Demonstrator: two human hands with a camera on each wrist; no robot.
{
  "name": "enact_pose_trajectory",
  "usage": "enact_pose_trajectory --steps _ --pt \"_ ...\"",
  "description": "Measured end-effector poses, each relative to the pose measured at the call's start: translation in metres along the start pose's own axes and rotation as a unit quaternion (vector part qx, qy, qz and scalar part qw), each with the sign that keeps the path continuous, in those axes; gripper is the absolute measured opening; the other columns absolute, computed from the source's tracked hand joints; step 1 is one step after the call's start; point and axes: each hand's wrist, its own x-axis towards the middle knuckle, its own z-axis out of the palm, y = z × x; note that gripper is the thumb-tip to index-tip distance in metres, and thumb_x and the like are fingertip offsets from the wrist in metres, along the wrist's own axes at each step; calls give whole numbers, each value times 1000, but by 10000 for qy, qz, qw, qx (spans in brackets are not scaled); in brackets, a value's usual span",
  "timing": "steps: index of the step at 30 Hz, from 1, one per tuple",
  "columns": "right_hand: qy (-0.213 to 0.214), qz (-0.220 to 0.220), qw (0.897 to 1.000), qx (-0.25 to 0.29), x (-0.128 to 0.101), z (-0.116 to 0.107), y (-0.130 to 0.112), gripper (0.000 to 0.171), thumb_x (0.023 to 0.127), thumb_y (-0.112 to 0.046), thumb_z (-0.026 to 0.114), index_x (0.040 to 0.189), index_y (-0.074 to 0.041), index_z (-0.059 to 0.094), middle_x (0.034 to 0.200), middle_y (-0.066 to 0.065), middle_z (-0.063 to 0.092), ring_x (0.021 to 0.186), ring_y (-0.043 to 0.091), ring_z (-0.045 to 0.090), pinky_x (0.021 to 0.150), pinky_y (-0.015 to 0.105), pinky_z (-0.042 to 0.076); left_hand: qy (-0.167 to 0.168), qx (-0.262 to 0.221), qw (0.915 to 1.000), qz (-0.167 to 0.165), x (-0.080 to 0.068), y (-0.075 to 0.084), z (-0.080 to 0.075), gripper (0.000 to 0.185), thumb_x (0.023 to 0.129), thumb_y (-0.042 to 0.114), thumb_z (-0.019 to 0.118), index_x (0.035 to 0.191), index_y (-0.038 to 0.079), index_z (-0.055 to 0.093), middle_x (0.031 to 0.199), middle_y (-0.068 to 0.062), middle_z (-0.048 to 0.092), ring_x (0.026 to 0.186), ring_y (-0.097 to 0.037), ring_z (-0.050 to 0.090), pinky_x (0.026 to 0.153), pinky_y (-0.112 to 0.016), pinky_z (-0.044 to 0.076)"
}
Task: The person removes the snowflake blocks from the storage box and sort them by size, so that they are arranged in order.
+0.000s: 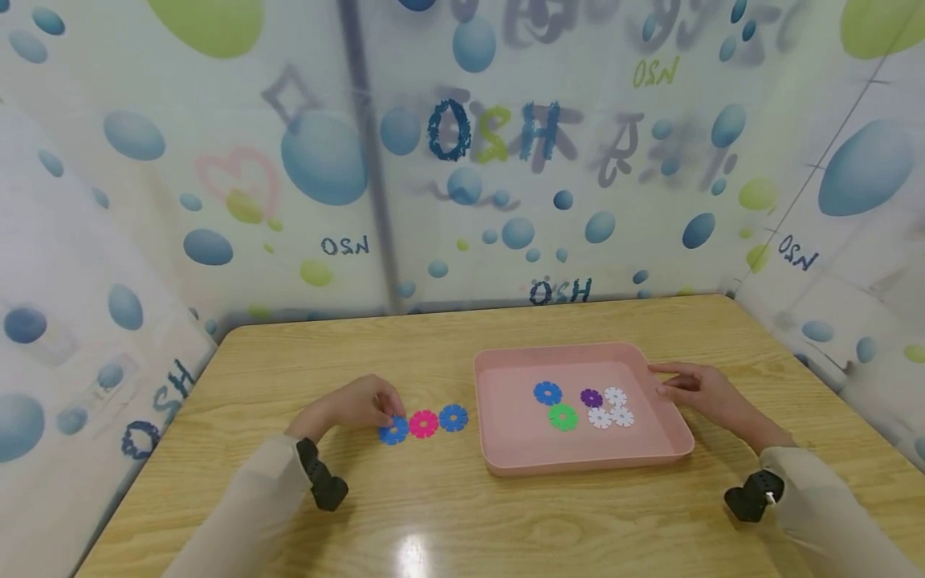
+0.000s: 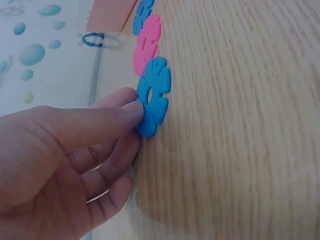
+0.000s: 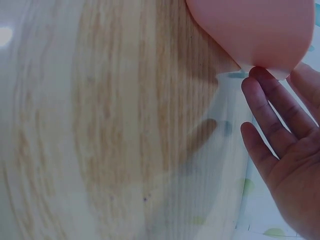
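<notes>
Blue flower piece (image 2: 157, 97) sat pinched at its near edge by my left hand (image 1: 360, 403), the thumb (image 2: 131, 114) on its face and the other fingers curled behind. It lay at the left end of a short row on the table (image 1: 433, 522), to the left of the pink tray (image 1: 506, 449). Its far edge met the pink piece (image 1: 423, 424), and just beyond that was a second blue piece (image 1: 454, 417), near the tray's left wall. I could not tell whether the edges were slotted together or only lay against each other.

My right hand (image 1: 711, 397) was at the tray's right rim, its fingers mostly straight and touching the plastic; how hard they pressed, I could not tell. Inside the tray lay another blue piece (image 1: 548, 392), a green piece (image 1: 563, 417), a purple piece (image 1: 591, 398) and a cluster of white pieces (image 1: 622, 416).

What worried me was the left side. A sideways push through my pinch could have shoved the pink piece askew and bent the row; a lift at one edge could have ridden the blue petals over the pink ones. The pieces looked thin, so a loose pinch might have let this one slip. On the right, leaning on the rim could have slid the tray into the row.
</notes>
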Motion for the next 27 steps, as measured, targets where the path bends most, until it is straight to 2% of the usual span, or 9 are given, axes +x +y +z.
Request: enact_pose_trajectory --steps 7,10,14,21,27 --pt "-4 30 10000 -8 -1 0 -2 46 92 -19 59 128 8 48 105 24 63 86 11 64 71 27 52 8 20 10000 -57 -1 -1 -1 8 86 -2 60 92 -1 65 81 -2 61 75 -12 54 70 -28 46" --pt "-12 18 10000 -25 -1 0 -2 46 92 -19 59 129 8 48 105 24 63 86 13 64 71 27 52 134 50 9999 -48 1 1 -2 9 86 0 60 93 0 65 83 -3 61 76 -13 54 71 -29 46" --pt "-5 80 10000 -10 -1 0 0 46 93 -19 58 129 7 48 105 23 63 86 8 63 71 26 51 332 13 9994 28 6 7 -3 11 86 2 62 96 -2 65 83 -4 61 75 -16 55 69 -31 47" --pt "-14 113 9999 -13 -1 -1 1 47 93 -20 58 130 6 48 105 23 63 86 6 63 72 28 51 606 68 9973 401 25 25 -1 14 87 3 62 99 -4 63 84 -4 62 80 -17 59 76 -33 49" --pt "-17 164 9999 2 -1 -1 0 48 93 -21 58 131 6 47 106 23 63 87 10 63 72 28 51 774 30 9958 494 45 44 4 16 87 3 62 101 -3 63 85 -5 62 78 -17 59 70 -29 49"
